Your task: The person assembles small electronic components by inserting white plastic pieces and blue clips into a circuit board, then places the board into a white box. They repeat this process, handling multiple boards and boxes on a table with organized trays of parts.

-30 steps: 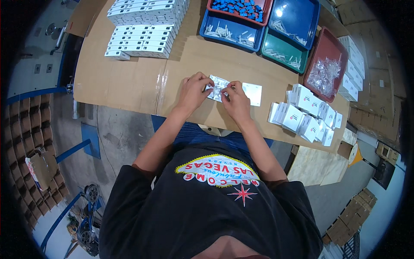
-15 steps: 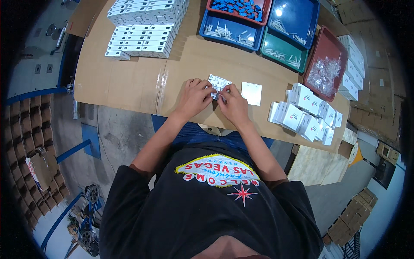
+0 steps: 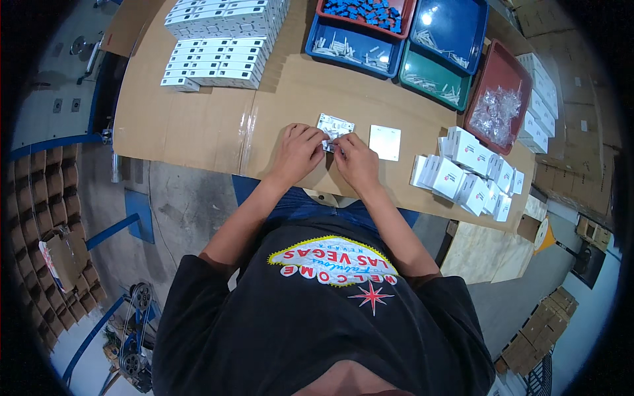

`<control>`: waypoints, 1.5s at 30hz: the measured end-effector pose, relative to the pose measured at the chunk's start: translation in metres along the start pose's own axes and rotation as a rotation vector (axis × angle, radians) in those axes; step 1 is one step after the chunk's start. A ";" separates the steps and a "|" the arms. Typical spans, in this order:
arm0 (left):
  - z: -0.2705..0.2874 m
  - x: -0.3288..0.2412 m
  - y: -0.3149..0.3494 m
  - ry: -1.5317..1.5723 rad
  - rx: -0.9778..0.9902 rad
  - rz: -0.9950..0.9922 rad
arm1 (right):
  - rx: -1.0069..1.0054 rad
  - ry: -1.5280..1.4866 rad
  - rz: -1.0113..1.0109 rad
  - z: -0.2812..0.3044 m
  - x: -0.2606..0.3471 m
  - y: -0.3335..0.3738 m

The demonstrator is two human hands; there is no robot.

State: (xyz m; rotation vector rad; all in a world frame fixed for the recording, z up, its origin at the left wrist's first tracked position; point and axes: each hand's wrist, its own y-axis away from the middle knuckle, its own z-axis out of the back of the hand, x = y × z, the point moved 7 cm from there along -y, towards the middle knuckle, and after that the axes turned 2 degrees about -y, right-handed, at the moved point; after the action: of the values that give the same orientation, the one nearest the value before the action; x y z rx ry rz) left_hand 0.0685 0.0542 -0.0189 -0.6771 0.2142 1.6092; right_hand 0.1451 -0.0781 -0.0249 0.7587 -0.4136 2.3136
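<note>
A white square housing [image 3: 335, 125] with a moulded, uneven inside lies on the cardboard-covered table in front of me. My left hand [image 3: 299, 156] grips its near left part, fingers curled and thumb pressed in. From the other side my right hand [image 3: 357, 163] pinches at its near right part, the fingertips of both hands almost meeting. Any small piece between the fingertips is too hidden to make out. Just right of my right hand, a flat white square cover plate [image 3: 385, 143] lies apart on the table.
Stacked white boxes [image 3: 218, 63] stand far left. Along the back are a red tray of blue pieces [image 3: 363, 13], blue trays [image 3: 353, 61] and a green tray [image 3: 432, 89] of white sticks, and a red tray of clear bags [image 3: 494, 112]. Small white boxes [image 3: 465, 175] pile at the right.
Both hands stay at the white housing with slight finger shifts. My left hand's fingers have drawn down a little, and the housing has moved slightly left.
</note>
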 end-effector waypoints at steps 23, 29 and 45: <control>-0.005 -0.009 -0.005 -0.124 0.017 -0.005 | 0.029 0.117 -0.081 -0.002 0.002 -0.010; -0.002 0.001 0.001 0.030 -0.036 -0.026 | 0.002 0.091 -0.094 0.002 0.002 -0.010; -0.006 0.021 -0.007 0.035 0.036 0.060 | -0.231 0.001 -0.169 0.058 -0.036 0.009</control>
State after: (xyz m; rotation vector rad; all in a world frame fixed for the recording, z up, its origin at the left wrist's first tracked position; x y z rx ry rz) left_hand 0.0771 0.0701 -0.0336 -0.6773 0.2912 1.6480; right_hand 0.1850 -0.1299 -0.0028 0.6518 -0.5822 2.0658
